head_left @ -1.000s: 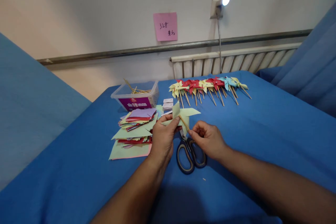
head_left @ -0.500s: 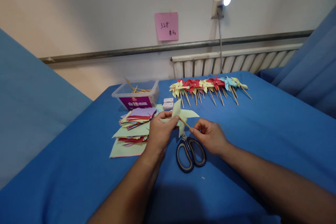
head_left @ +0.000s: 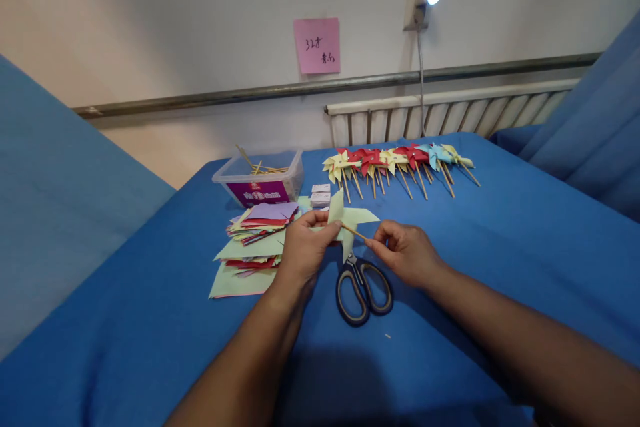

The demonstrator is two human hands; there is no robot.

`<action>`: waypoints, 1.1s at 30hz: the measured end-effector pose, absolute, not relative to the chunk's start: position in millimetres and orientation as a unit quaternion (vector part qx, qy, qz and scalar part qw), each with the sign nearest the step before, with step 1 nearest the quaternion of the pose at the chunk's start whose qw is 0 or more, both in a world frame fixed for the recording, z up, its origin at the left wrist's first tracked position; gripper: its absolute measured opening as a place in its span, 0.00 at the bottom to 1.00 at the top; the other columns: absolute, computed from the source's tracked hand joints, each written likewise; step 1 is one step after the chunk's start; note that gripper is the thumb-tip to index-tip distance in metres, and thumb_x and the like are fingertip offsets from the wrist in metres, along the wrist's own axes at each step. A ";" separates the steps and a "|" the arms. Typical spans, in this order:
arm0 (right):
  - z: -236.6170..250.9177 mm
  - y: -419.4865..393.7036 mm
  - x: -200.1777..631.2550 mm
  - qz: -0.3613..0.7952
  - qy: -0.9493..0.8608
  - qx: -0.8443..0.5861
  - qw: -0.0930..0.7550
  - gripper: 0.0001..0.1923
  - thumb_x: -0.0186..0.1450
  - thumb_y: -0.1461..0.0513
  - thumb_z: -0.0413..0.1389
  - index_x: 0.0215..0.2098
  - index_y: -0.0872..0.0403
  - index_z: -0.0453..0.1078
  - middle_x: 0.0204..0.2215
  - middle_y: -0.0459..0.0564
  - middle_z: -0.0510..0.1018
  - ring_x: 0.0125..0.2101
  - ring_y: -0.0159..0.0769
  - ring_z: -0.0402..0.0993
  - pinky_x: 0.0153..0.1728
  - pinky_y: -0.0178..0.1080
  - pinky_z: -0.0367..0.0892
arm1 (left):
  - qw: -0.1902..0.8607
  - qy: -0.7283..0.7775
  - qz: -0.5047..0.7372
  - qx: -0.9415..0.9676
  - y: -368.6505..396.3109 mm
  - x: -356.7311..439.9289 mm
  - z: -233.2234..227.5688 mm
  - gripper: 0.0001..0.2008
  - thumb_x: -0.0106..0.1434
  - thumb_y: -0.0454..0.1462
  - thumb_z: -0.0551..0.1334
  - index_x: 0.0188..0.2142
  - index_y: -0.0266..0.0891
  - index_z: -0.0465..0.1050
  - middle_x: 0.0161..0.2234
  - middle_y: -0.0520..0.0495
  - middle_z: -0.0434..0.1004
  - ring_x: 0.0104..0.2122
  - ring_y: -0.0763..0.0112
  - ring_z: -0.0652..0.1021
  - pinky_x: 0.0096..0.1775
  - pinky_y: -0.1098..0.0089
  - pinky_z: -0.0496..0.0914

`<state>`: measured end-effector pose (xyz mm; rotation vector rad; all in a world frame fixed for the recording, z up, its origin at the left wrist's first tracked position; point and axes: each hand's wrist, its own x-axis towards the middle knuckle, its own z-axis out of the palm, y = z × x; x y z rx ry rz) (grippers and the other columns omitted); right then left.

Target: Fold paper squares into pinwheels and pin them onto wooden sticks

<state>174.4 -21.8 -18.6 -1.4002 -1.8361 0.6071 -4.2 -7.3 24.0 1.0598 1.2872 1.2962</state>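
Note:
My left hand (head_left: 311, 241) pinches a pale green paper pinwheel (head_left: 356, 215) near its centre, its thumb over the folded paper. A thin wooden stick (head_left: 354, 231) runs from the pinwheel's middle to my right hand (head_left: 406, 252), whose thumb and forefinger are closed on its near end. Whether the stick is fixed to the paper is hidden by my left thumb. Just below the pinwheel, scissors (head_left: 364, 290) with dark handles lie on the blue cloth, their blades mostly covered. Beside my left hand are stacked coloured papers (head_left: 260, 233).
A clear plastic box (head_left: 257, 180) with wooden sticks stands behind the papers. Small white boxes (head_left: 321, 196) sit near it. Several finished pinwheels (head_left: 395, 161) lie in a row at the back right. A radiator (head_left: 450, 110) and a rail (head_left: 350, 85) run along the wall.
My right hand has shifted slightly to the right, and a bit more of the stick shows between the hands. The left hand keeps its hold on the pinwheel.

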 end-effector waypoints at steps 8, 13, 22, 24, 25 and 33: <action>-16.8 -24.7 170.4 0.230 -0.724 -0.549 0.349 0.13 0.63 0.55 0.55 0.23 0.52 0.65 0.15 0.40 0.68 0.17 0.28 0.60 0.22 0.33 0.52 | 0.492 0.537 0.533 0.430 -4.9 -5.2 22.5 0.15 0.41 0.38 0.73 0.28 0.35 0.75 0.23 0.49 0.78 0.21 0.72 0.75 0.27 0.71 0.70; -18.5 -25.2 170.3 0.214 -0.732 -0.535 0.363 0.12 0.64 0.55 0.55 0.25 0.52 0.65 0.17 0.41 0.70 0.18 0.28 0.61 0.22 0.33 0.53 | 0.517 0.523 0.534 0.417 -5.0 -5.2 21.4 0.16 0.43 0.39 0.73 0.30 0.35 0.76 0.25 0.48 0.79 0.23 0.70 0.76 0.28 0.70 0.71; -22.9 -23.5 170.5 0.184 -0.743 -0.522 0.377 0.12 0.67 0.55 0.52 0.27 0.52 0.67 0.21 0.43 0.73 0.20 0.30 0.64 0.25 0.34 0.55 | 0.579 0.467 0.550 0.380 -7.1 -3.8 22.8 0.14 0.47 0.40 0.72 0.32 0.36 0.76 0.27 0.48 0.78 0.26 0.71 0.76 0.31 0.71 0.71; -24.5 -22.2 170.7 0.192 -0.732 -0.525 0.389 0.12 0.67 0.55 0.52 0.28 0.52 0.67 0.20 0.43 0.73 0.20 0.30 0.64 0.25 0.34 0.55 | 0.592 0.455 0.536 0.395 -8.6 -4.3 23.7 0.13 0.49 0.41 0.71 0.32 0.36 0.77 0.28 0.46 0.79 0.28 0.70 0.77 0.33 0.71 0.70; -25.8 -21.3 170.6 0.203 -0.724 -0.525 0.399 0.12 0.66 0.55 0.52 0.28 0.52 0.67 0.21 0.43 0.73 0.20 0.30 0.64 0.25 0.34 0.55 | 0.598 0.448 0.529 0.401 -9.3 -4.5 24.6 0.14 0.51 0.42 0.70 0.33 0.36 0.77 0.30 0.45 0.80 0.30 0.69 0.78 0.34 0.71 0.70; -30.0 -12.1 165.4 0.454 -0.575 -0.466 0.496 0.16 0.62 0.50 0.54 0.26 0.53 0.66 0.19 0.43 0.71 0.19 0.29 0.63 0.22 0.33 0.58 | 0.471 0.507 0.614 0.380 -3.2 -7.2 25.3 0.18 0.48 0.42 0.72 0.38 0.36 0.78 0.39 0.43 0.81 0.33 0.72 0.77 0.34 0.74 0.67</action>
